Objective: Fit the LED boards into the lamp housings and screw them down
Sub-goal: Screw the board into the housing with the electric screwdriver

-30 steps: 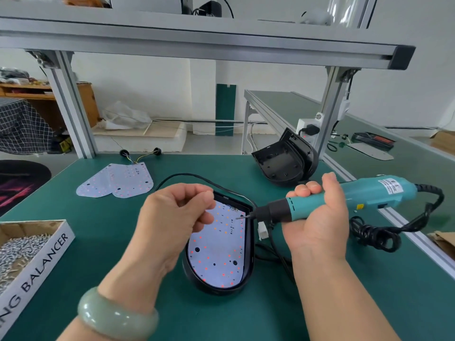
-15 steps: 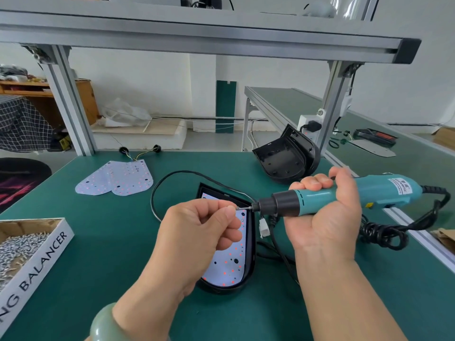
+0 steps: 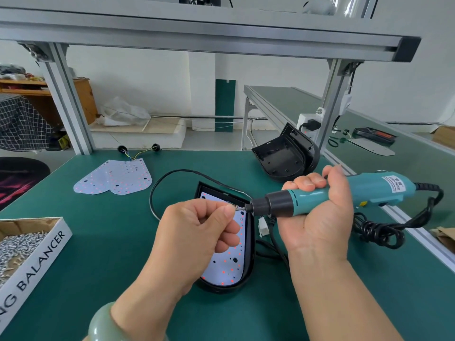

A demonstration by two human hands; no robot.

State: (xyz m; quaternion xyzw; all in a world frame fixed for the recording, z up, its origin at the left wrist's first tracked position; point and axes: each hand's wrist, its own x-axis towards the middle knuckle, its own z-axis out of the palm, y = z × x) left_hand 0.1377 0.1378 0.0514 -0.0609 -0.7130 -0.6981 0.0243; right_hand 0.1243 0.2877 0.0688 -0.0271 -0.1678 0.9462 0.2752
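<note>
A black lamp housing (image 3: 248, 252) lies on the green table in front of me with a white LED board (image 3: 229, 264) seated inside it. My left hand (image 3: 197, 232) hovers over the board and pinches a small screw (image 3: 234, 206) at the bit of the teal electric screwdriver (image 3: 320, 195). My right hand (image 3: 317, 212) grips the screwdriver's body, which lies roughly level with its tip pointing left. Two spare LED boards (image 3: 115, 179) lie at the far left. An empty black housing (image 3: 286, 158) leans at the far right.
A cardboard box of screws (image 3: 29, 244) stands at the left edge. The screwdriver's coiled cable (image 3: 384, 232) lies to the right near the aluminium rail. A black wire (image 3: 157, 185) loops from the housing. Frame posts (image 3: 66, 102) rise at the table's back corners.
My left hand has moved right from above the board's left side to the screwdriver tip, bringing the screw to the bit. The right hand and screwdriver shifted slightly.
</note>
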